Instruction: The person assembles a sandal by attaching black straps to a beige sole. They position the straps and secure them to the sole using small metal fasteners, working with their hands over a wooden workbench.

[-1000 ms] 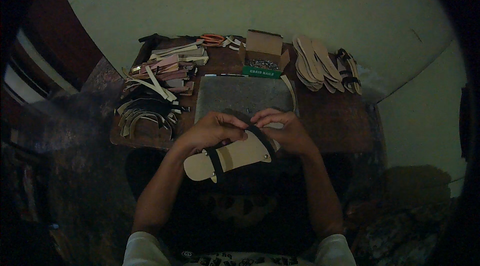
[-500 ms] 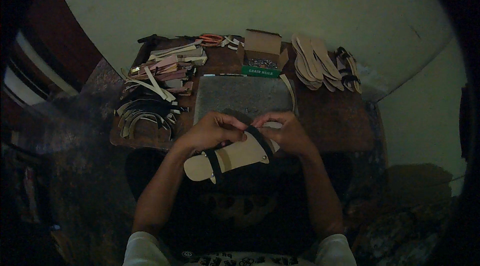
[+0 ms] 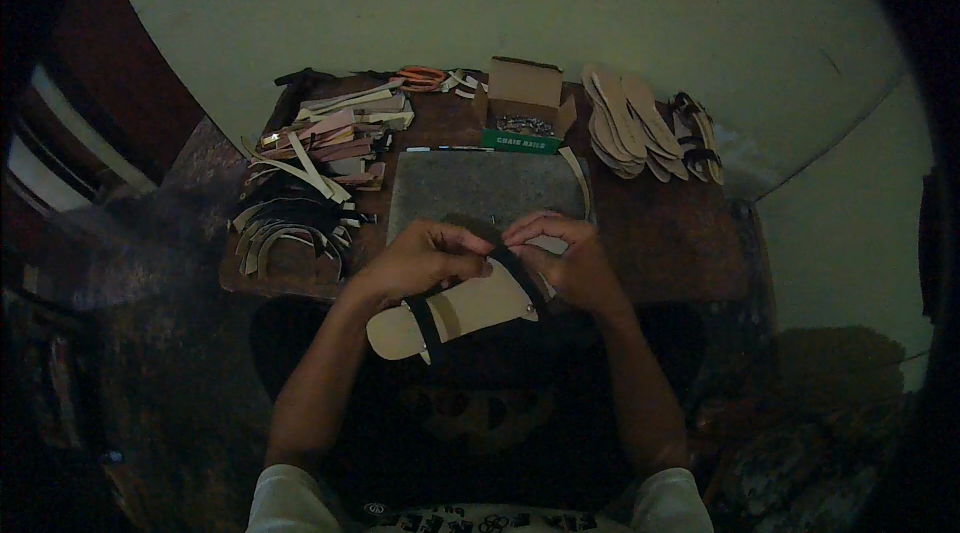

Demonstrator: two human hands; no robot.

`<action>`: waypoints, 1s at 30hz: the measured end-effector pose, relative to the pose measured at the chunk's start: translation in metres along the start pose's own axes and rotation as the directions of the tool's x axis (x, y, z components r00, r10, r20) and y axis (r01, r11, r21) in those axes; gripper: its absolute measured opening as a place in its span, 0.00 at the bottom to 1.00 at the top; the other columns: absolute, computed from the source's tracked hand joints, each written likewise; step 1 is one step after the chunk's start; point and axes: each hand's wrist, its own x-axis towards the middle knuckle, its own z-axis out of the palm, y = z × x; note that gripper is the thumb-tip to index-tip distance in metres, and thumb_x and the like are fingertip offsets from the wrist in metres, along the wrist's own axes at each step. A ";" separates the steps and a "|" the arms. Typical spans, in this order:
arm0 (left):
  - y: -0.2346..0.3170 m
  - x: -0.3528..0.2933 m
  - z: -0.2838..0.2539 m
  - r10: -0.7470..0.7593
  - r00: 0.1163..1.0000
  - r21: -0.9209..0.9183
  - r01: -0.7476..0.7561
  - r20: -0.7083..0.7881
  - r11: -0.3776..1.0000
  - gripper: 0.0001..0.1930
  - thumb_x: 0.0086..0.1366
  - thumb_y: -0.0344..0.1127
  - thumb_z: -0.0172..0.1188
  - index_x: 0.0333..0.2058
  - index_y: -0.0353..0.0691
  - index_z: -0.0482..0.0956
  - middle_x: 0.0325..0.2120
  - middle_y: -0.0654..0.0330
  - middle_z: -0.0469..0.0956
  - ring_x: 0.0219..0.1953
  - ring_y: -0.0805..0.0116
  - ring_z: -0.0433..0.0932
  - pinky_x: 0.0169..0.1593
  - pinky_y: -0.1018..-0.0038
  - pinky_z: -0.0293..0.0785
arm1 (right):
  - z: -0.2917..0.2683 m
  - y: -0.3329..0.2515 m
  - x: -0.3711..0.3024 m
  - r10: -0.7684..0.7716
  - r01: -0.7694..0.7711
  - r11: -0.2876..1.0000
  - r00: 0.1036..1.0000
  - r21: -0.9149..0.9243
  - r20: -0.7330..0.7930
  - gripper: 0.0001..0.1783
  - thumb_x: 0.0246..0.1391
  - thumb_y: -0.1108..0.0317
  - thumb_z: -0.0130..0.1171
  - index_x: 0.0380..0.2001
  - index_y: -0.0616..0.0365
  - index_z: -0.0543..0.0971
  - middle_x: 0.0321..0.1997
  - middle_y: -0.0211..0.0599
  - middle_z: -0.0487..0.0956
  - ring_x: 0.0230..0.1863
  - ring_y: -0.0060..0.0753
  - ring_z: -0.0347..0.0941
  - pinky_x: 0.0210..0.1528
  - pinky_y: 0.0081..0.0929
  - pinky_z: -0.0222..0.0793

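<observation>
While a pale sandal [image 3: 475, 308] is being held aslant at the near edge of a wooden table [image 3: 665, 243], the far end of its right-hand black strap [image 3: 522, 281] is being pinched by the left hand [image 3: 432, 255] and the right hand [image 3: 572, 258], fingers drawn narrow. The sole is being supported just below and between both hands; a grey slab [image 3: 485, 183] is being partly covered by them.

The sandal [image 3: 464, 311] has a pale cream sole [image 3: 484, 299], black straps [image 3: 521, 279] and silvery studs [image 3: 530, 313]. The tabletop [image 3: 665, 243] is dark reddish brown, the slab [image 3: 480, 185] mottled grey, the box [image 3: 510, 142] green-fronted, the looped handles [image 3: 422, 73] orange, the stacked soles [image 3: 612, 128] tan, the strips [image 3: 314, 166] cream, pink and black.
</observation>
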 end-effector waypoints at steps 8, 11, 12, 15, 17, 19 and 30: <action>0.000 -0.002 -0.001 0.029 0.999 -0.043 -0.028 0.022 0.999 0.12 0.56 0.30 0.68 0.41 0.37 0.83 0.31 0.65 0.83 0.30 0.81 0.77 0.32 0.83 0.68 | 0.002 -0.005 0.000 -0.098 0.098 0.991 0.995 -0.087 -0.006 0.09 0.47 0.80 0.65 0.34 0.61 0.83 0.40 0.40 0.82 0.44 0.34 0.79 0.48 0.29 0.73; -0.002 -0.001 -0.003 0.070 0.996 -0.062 -0.067 0.052 0.996 0.12 0.57 0.29 0.67 0.41 0.35 0.82 0.33 0.63 0.84 0.34 0.79 0.79 0.36 0.82 0.72 | -0.001 -0.010 0.000 -0.139 0.138 0.982 0.990 -0.131 0.002 0.09 0.47 0.80 0.65 0.34 0.61 0.83 0.40 0.41 0.83 0.44 0.34 0.80 0.48 0.29 0.73; 0.001 -0.003 -0.003 0.085 0.995 -0.064 -0.081 0.060 0.995 0.13 0.57 0.29 0.67 0.42 0.34 0.82 0.33 0.62 0.84 0.35 0.78 0.79 0.38 0.81 0.73 | -0.002 -0.012 0.000 -0.159 0.158 0.976 0.987 -0.151 0.002 0.09 0.47 0.80 0.65 0.34 0.61 0.83 0.39 0.41 0.83 0.44 0.34 0.80 0.48 0.29 0.73; 0.001 -0.004 -0.004 0.115 0.989 -0.084 -0.108 0.088 0.991 0.14 0.58 0.29 0.67 0.43 0.33 0.81 0.35 0.60 0.84 0.39 0.76 0.80 0.42 0.79 0.74 | -0.002 -0.019 -0.001 -0.163 0.159 0.972 0.987 -0.172 -0.008 0.09 0.47 0.80 0.65 0.34 0.62 0.83 0.39 0.41 0.83 0.43 0.34 0.80 0.48 0.29 0.73; 0.000 -0.004 -0.004 0.120 0.988 -0.092 -0.111 0.096 0.990 0.14 0.58 0.29 0.67 0.43 0.33 0.82 0.36 0.60 0.84 0.39 0.75 0.80 0.43 0.79 0.74 | -0.003 -0.023 -0.001 -0.143 0.141 0.984 0.990 -0.112 -0.012 0.08 0.47 0.80 0.65 0.33 0.62 0.82 0.39 0.41 0.83 0.43 0.34 0.80 0.48 0.29 0.73; 0.004 -0.006 -0.003 0.116 0.989 -0.087 -0.108 0.091 0.990 0.14 0.58 0.30 0.67 0.42 0.33 0.82 0.35 0.61 0.84 0.37 0.76 0.80 0.41 0.80 0.74 | -0.002 -0.023 -0.002 -0.134 0.131 0.990 0.990 -0.057 -0.039 0.07 0.47 0.80 0.64 0.32 0.63 0.82 0.39 0.42 0.83 0.43 0.34 0.80 0.47 0.30 0.74; 0.000 -0.001 -0.006 0.032 0.999 -0.016 -0.032 0.019 0.999 0.11 0.57 0.31 0.68 0.39 0.37 0.83 0.30 0.67 0.83 0.26 0.84 0.72 0.28 0.83 0.66 | -0.005 -0.021 -0.002 -0.175 0.128 0.968 0.960 -0.214 -0.219 0.08 0.46 0.79 0.66 0.32 0.60 0.83 0.36 0.39 0.83 0.40 0.31 0.80 0.45 0.28 0.73</action>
